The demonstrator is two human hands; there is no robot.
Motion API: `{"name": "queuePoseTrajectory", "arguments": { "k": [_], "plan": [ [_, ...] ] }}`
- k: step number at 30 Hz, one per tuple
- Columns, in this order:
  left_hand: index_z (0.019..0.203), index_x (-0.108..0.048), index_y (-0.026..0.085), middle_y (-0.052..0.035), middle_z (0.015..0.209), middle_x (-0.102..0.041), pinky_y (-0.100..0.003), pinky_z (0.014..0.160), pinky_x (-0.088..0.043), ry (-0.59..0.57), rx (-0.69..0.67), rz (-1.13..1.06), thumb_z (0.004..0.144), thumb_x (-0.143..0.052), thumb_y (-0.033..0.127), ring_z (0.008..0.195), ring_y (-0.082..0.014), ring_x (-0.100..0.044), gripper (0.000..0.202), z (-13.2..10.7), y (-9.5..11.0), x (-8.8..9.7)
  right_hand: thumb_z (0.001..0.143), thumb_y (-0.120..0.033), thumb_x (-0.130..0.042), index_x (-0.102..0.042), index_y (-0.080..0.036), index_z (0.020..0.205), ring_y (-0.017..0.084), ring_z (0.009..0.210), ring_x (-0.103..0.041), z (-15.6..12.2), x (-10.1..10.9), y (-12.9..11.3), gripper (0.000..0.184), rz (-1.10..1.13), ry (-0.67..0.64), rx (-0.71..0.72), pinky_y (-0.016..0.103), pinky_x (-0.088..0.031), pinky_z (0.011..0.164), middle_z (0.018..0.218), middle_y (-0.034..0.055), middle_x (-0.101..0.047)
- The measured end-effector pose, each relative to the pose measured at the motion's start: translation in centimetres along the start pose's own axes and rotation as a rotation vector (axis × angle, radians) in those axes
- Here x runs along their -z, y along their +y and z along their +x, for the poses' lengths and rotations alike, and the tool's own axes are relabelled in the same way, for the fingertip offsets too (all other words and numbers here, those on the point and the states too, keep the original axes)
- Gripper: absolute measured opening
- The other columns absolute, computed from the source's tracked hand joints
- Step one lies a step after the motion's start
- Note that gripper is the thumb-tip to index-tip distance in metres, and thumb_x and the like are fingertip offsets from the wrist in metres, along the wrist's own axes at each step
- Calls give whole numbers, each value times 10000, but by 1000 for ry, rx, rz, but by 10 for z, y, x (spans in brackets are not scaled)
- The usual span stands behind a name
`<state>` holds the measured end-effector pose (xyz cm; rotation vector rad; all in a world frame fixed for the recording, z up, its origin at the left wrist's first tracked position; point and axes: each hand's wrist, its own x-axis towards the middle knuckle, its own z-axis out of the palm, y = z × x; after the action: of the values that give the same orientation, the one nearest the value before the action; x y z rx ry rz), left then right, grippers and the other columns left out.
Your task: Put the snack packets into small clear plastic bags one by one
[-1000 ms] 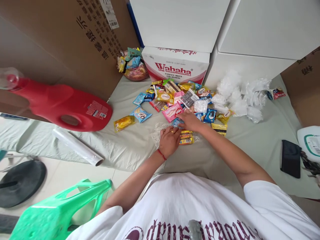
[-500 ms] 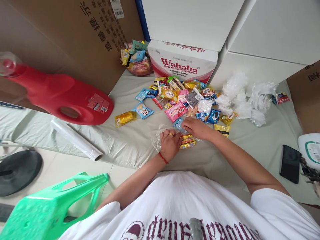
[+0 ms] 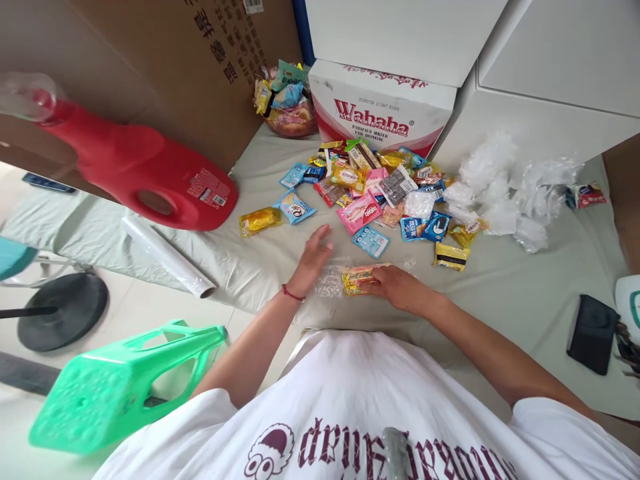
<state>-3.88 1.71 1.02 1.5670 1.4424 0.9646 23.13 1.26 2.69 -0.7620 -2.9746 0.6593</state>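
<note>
While the left hand hovers with its fingers spread and lifted just above the cloth-covered table, far out to its left a green plastic stool lies tipped over, and beyond that a red jug rests on its side with a roll of clear film in front of it. Nearer the left hand, just ahead and to its left, sit a yellow snack packet and a pale blue packet. Between the two hands lies a clear plastic bag holding yellow-orange snack packets; the left hand is just beside the bag's crumpled end, though whether it touches I cannot tell. The right hand rests on the bag's other end, fingers curled onto the packets inside. Ahead of both hands spreads a heap of mixed snack packets, with a Wahaha carton behind it. Right of the heap, forward of the right hand, sit crumpled clear bags. Far right of the right hand lies a black phone.
</note>
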Motion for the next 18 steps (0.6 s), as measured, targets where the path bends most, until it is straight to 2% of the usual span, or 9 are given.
{"name": "queuePoseTrajectory", "arguments": {
  "k": [3,6,8,10,12,13,14,16,18],
  "plan": [
    [1302,-637,245,-68,1080,-691,-470,1110,-360,-269,-81,169,856,-663,399,1174,-272,-568,473,6,9,-2,1052,-198,-442,-636,-281,1385,234,960,-567,-1,-4,1,394,-20,21,-15,345,-411,859,1112,112,-629],
    [1002,-770,242,-30,776,-638,-427,988,-426,-301,-210,261,892,-624,317,936,-226,-599,197,-3,14,6,1062,-198,-421,-614,-278,1401,213,932,-550,-3,-8,4,398,36,50,-45,316,-405,843,1080,90,-622],
    [875,-774,243,-24,734,-621,-387,929,-440,-331,-294,305,907,-559,212,860,-196,-596,219,-21,12,20,1050,-140,-401,-591,-275,1424,210,938,-542,-4,-10,7,441,82,73,-48,310,-397,845,1076,85,-619],
    [767,-746,237,-18,741,-633,-360,891,-447,-480,-353,364,853,-545,121,798,-174,-596,247,-44,8,37,1039,-118,-405,-603,-282,1411,209,924,-532,-5,-12,8,452,120,95,-46,307,-387,836,1057,78,-616],
    [679,-696,219,-14,720,-619,-327,817,-457,-597,-343,379,802,-541,86,734,-159,-579,239,-65,5,49,1036,-132,-427,-642,-297,1366,205,896,-521,-5,-14,9,427,140,99,-42,304,-377,819,1028,70,-613],
    [685,-685,214,-14,713,-609,-311,772,-458,-577,-298,358,806,-531,90,711,-155,-567,231,-72,4,52,1035,-144,-440,-662,-300,1340,204,890,-518,-5,-14,9,407,147,93,-45,303,-375,816,1021,67,-613],
    [741,-695,212,-15,724,-606,-299,735,-456,-490,-232,326,832,-519,109,702,-153,-559,223,-75,3,52,1035,-158,-454,-678,-297,1314,202,888,-517,-5,-15,9,385,153,84,-51,302,-374,817,1021,65,-616],
    [1019,-715,210,-37,854,-653,-294,727,-464,-203,-86,262,903,-508,186,767,-163,-576,239,-70,2,44,1035,-181,-473,-698,-291,1279,200,887,-518,-5,-14,7,350,157,67,-71,301,-374,822,1018,61,-622],
    [1352,-588,206,-78,1078,-684,-327,826,-485,-2,-7,216,913,-580,300,904,-186,-590,449,-50,1,29,1048,-197,-456,-698,-299,1279,200,884,-518,-5,-12,5,349,147,66,-78,302,-371,819,1010,59,-619]
  ]
}}
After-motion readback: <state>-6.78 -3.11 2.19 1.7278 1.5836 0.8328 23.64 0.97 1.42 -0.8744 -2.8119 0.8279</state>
